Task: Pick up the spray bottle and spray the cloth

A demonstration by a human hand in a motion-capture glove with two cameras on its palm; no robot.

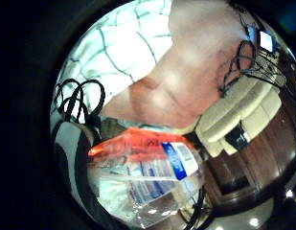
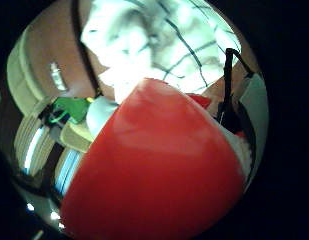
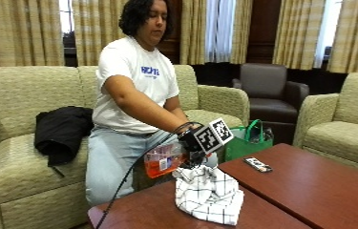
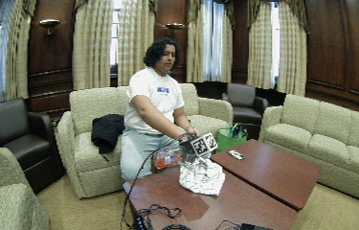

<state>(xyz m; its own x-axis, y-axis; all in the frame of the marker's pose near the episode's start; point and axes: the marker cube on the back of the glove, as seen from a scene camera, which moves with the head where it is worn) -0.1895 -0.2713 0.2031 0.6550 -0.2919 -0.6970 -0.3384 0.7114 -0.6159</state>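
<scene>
1. While the spray bottle [image 3: 164, 161] is off the surface [image 3: 150, 210], you are in the spraying step, not the pick-up: your gloved right hand [image 3: 191, 142] has it raised beside the cloth [image 3: 208, 193], just off the surface's near edge
2. State of the hands: the right one is closed round the upper part of the bottle; both palm views are filled by the bottle close against the palm, the clear body with its blue-and-white label in one, the red-orange head in the other. Whether a finger lies on the trigger cannot be told. The bare left hand is not visible
3. The bottle is clear with orange liquid in it, and is held tilted, body away from the cloth and head toward it
4. The cloth, white with a dark grid, sits bunched in a heap on the brown surface, directly below and just beside your right hand
5. Nearby items: a small remote [image 3: 257, 164] lies on the adjoining surface, well apart from the cloth; a green bag [image 3: 248, 143] stands behind
6. Judgement on the next move: it calls for the nozzle to face the heap before the trigger is squeezed. The nozzle's direction cannot be confirmed from these views, so check it; otherwise the spray may land on the wood, not the cloth
</scene>
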